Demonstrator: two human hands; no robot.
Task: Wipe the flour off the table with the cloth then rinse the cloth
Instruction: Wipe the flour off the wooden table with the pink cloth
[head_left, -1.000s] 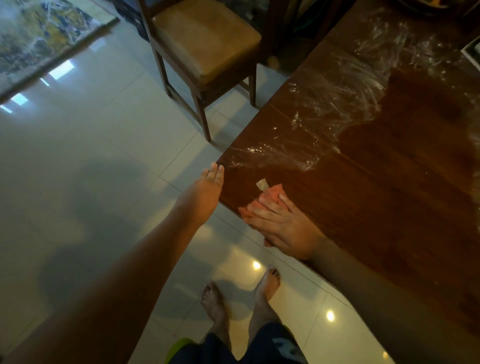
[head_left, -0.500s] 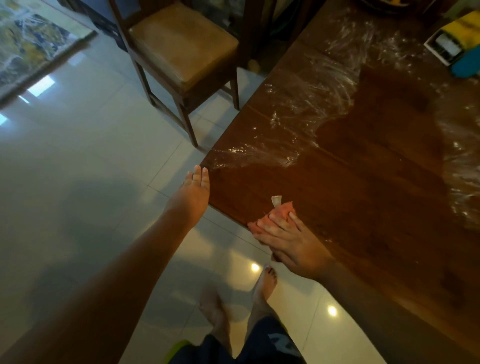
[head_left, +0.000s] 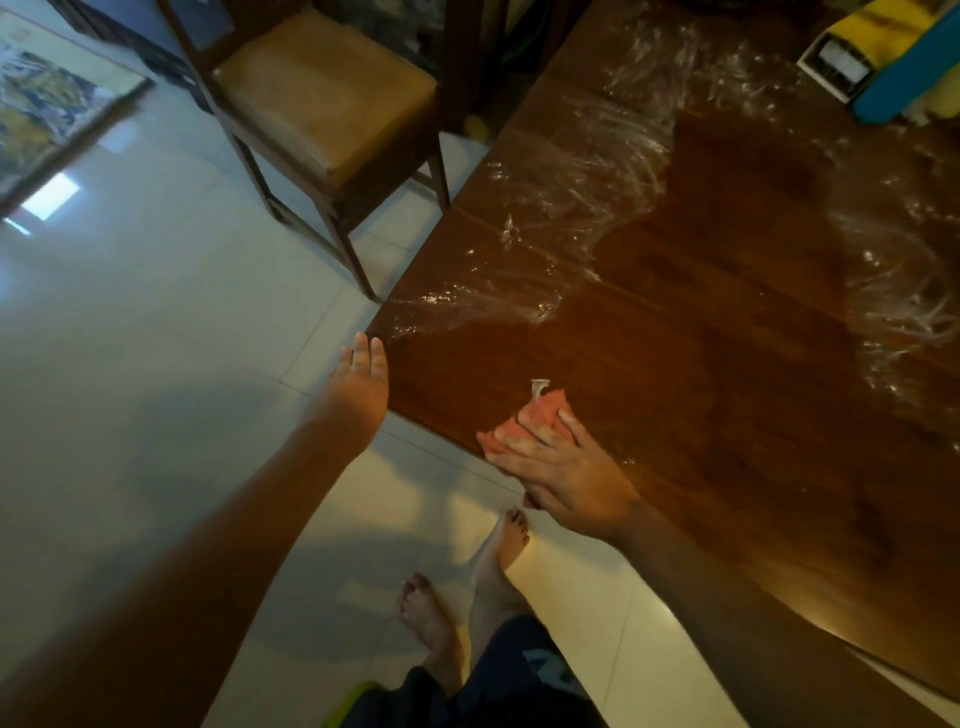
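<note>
Two bare feet (head_left: 467, 587) stand on the glossy pale floor tiles (head_left: 156, 364) just beside the near edge of the dark brown wooden bench (head_left: 701, 415). The right hand (head_left: 561, 467) lies flat at that edge, its fingers (head_left: 524, 441) spread and pressing down on the crumpled pink cloth (head_left: 540, 410), which rests on the bench top with a small white tag sticking up at its far side. The left hand (head_left: 361, 376) is held out in the air beside the bench corner, palm down, fingers straight and close together, holding nothing.

The wood around the cloth is bare and dark. Farther on, smeared white flour (head_left: 571, 171) streaks the left and far parts of the top, with another swirled patch at the right. Beyond it, at the far right corner, a yellow and teal package (head_left: 893, 57) lies on the bench. A wooden chair with a tan cushioned seat (head_left: 322, 98) stands on the tiles beside the bench's left side, and a patterned rug (head_left: 47, 114) lies at the far left.
</note>
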